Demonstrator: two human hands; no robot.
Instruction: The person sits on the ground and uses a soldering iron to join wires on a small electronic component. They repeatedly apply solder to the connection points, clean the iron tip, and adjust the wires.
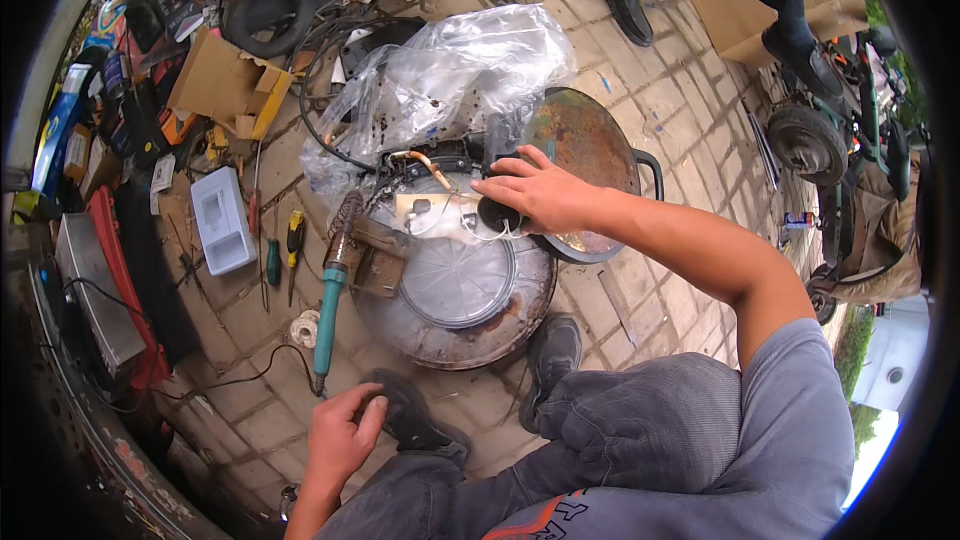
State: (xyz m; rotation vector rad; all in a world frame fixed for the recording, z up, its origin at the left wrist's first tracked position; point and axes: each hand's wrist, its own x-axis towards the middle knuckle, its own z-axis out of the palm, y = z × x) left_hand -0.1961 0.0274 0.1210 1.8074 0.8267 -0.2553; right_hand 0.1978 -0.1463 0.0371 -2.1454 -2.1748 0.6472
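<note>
My right hand (540, 195) reaches over an open, rusty round appliance (450, 300), its fingers gripping a black round part (500, 212) with thin white wires. A copper tube (420, 162) rises beside a pale plate there. A soldering iron (330, 310) with a teal handle leans upright at the appliance's left side. My left hand (345, 425) is loosely curled just below the handle's end and its cord; whether anything is inside is hidden. A rusty round lid with a black handle (590, 145) lies behind my right hand, next to crumpled clear plastic (470, 60).
Tools, a white tray (220, 215), cardboard (225, 85), a solder spool (305, 328) and clutter fill the left. Another person's legs and dark shoes (625, 10) are at upper right, by cardboard and a wheeled machine (805, 140). My feet (550, 360) stand on brick paving.
</note>
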